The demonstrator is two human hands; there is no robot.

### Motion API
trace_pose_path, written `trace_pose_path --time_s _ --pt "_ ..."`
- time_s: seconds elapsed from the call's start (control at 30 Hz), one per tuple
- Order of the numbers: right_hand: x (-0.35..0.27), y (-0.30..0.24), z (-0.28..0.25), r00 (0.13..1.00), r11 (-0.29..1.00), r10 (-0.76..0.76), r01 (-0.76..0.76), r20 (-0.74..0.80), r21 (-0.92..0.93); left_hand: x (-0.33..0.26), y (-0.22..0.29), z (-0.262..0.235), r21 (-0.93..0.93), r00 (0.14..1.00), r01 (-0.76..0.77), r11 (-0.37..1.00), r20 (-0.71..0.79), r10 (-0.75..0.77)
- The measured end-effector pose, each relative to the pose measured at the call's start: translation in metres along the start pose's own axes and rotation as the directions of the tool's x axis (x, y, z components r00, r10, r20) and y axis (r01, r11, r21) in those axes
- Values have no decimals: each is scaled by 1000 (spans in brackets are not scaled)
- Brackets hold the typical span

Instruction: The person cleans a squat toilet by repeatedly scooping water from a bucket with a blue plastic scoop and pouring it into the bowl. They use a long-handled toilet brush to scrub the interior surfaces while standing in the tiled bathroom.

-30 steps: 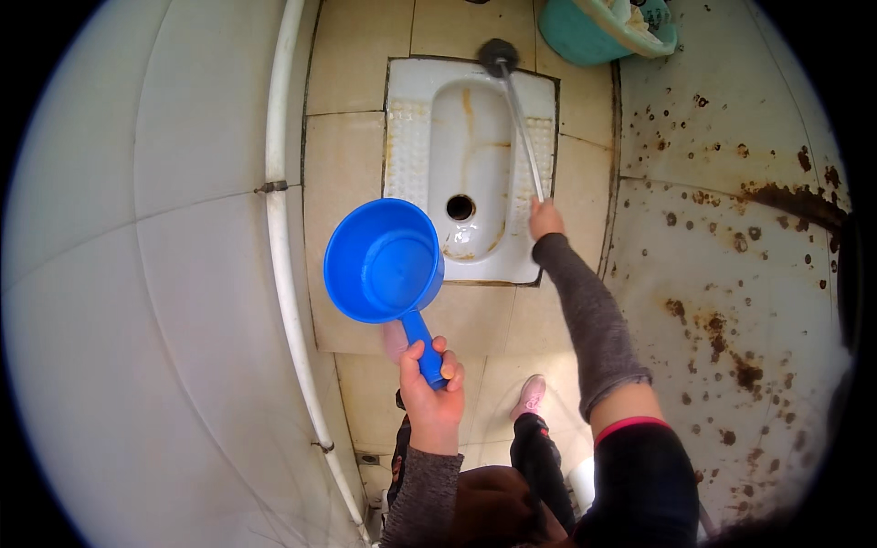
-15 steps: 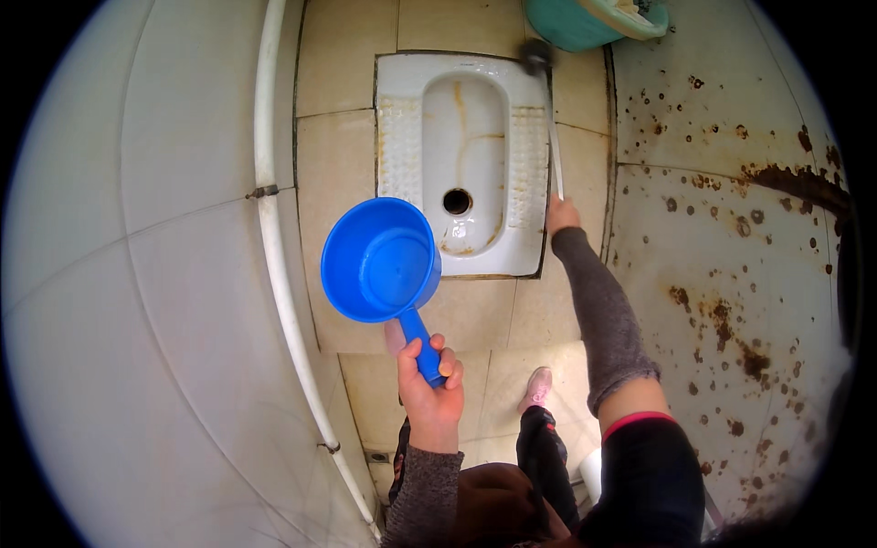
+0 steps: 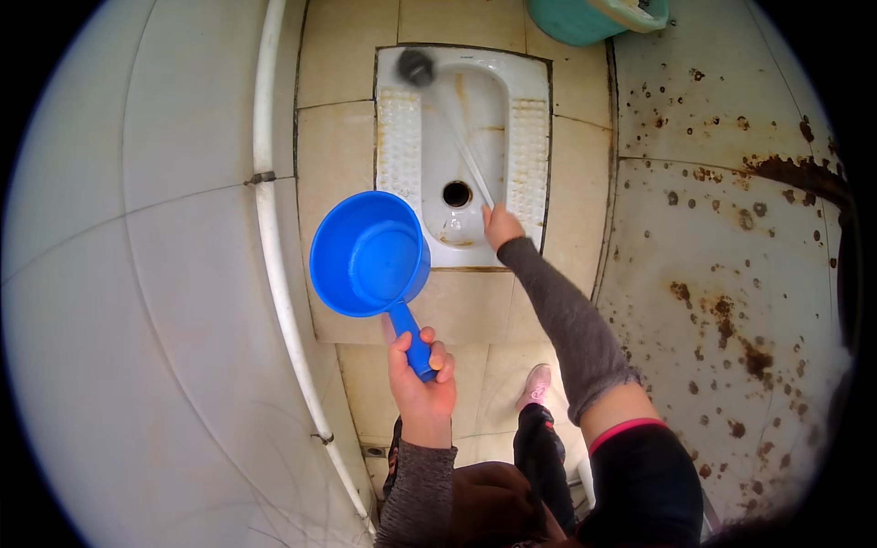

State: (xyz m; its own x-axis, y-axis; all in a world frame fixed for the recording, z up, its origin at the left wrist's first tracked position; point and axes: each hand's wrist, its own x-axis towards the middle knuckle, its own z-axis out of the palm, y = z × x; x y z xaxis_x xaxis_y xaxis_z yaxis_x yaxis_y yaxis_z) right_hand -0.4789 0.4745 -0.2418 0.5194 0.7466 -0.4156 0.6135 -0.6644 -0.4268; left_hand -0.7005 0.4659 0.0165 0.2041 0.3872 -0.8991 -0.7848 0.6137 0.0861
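Brush head (image 3: 415, 68) is blurred; teal bucket (image 3: 568, 22) is cropped above.

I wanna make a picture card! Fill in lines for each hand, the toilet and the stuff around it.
Left hand: holds blue scoop by its handle
Right hand: grips brush
Toilet: white, set in floor, brown stains, dark hole
Brush head: blurred, over toilet's far left corner; can't tell if touching
Bucket: teal, partly cut off at top edge
Left wall: white pipe along it
Right wall: brown spots
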Motion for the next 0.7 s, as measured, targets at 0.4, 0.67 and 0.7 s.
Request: trace_pose_path --time_s 0.4,0.67,0.7 --pt "-61 -11 32 988 994 98 -91 117 -64 -7 10 -7 -48 999 -37 998 6 38" --pt "-123 10 65 964 999 47 -44 263 -20 -10 24 -13 -74 997 -72 995 -17 71" --pt "-144 21 70 967 999 22 -11 253 -43 -11 23 -12 -74 997 -75 994 -15 74"
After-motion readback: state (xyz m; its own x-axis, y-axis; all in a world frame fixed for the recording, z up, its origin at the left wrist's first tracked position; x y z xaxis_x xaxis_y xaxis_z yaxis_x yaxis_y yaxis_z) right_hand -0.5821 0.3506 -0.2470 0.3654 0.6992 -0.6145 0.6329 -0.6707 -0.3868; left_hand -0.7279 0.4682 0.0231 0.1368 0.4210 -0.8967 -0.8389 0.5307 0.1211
